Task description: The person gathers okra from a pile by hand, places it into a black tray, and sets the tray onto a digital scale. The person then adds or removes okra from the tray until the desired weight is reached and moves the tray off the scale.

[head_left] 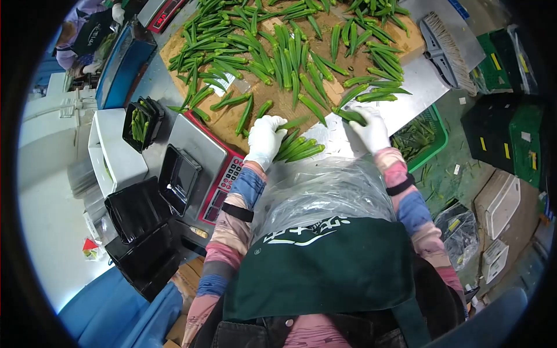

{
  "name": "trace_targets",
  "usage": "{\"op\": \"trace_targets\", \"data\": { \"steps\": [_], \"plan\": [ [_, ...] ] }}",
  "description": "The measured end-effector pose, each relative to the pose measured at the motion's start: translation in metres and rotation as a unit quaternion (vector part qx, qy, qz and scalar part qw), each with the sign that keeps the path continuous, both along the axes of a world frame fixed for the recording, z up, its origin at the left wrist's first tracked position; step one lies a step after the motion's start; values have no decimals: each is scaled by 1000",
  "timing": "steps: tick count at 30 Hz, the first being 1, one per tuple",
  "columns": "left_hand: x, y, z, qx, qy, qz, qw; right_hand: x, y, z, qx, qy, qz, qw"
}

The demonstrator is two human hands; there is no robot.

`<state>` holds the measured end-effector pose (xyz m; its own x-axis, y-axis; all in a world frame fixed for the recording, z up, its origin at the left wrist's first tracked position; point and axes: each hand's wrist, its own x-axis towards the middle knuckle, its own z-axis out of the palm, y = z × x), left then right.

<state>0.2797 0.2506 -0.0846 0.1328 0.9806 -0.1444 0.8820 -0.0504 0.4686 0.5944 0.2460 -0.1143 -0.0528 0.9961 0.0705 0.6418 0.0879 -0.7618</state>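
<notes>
White gloves cover both hands. My left hand (265, 141) is closed around an okra pod (294, 123) at the near edge of the cardboard. Just right of it several okra pods (300, 148) lie side by side on the metal tabletop. My right hand (371, 131) has its fingers around another okra pod (351, 116), farther right. Beyond both hands a big spread of loose green okra (284, 58) covers the brown cardboard (232, 119).
A red-and-grey scale (197, 145) with a black tray (179, 179) stands left. Farther left are a tray of okra (141, 124) and stacked black trays (139, 211). A brush (444, 49) lies back right; a green basket (444, 139) stands below. A co-worker (87, 35) is back left.
</notes>
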Motion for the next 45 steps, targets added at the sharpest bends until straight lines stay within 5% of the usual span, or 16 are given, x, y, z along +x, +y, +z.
{"op": "trace_targets", "data": {
  "steps": [2,6,8,9,10,12,14,19,23,26,31,34,38,44,45],
  "plan": [
    [-8,0,-6,-26,-107,95,989,-11,4,-4,-35,-107,28,993],
    [25,-2,35,-118,-429,224,867,16,0,15,-155,83,57,983],
    [56,-12,73,-180,-432,82,880,58,-11,59,-257,249,65,931],
    [74,-16,87,-242,-520,59,817,80,-19,79,-269,287,28,919],
    [80,-19,89,-226,-523,31,821,105,-26,92,-280,324,-8,904],
    [69,-16,78,-168,-455,49,873,161,-36,93,-313,244,-110,911],
    [40,-14,62,-104,-330,98,933,184,-48,85,-222,212,-200,930],
    [-15,-38,19,-77,-210,175,959,169,-34,69,-206,213,-224,929],
    [-6,-51,-2,-101,-190,182,960,114,-3,55,-202,221,-166,940],
    [4,-52,0,-19,-19,78,997,97,25,21,-115,135,-98,979],
    [-6,-41,4,-101,-85,103,986,46,50,19,-137,-9,-57,989],
    [-5,-33,43,-289,-430,263,814,19,47,21,-162,-139,-32,976],
    [4,-37,59,-332,-691,221,603,4,43,2,-102,-115,-55,987],
    [9,-40,63,-309,-753,210,542,11,41,14,-234,-86,-39,968],
    [9,-39,70,-280,-767,209,539,19,41,4,-241,6,-27,970]
  ]
}}
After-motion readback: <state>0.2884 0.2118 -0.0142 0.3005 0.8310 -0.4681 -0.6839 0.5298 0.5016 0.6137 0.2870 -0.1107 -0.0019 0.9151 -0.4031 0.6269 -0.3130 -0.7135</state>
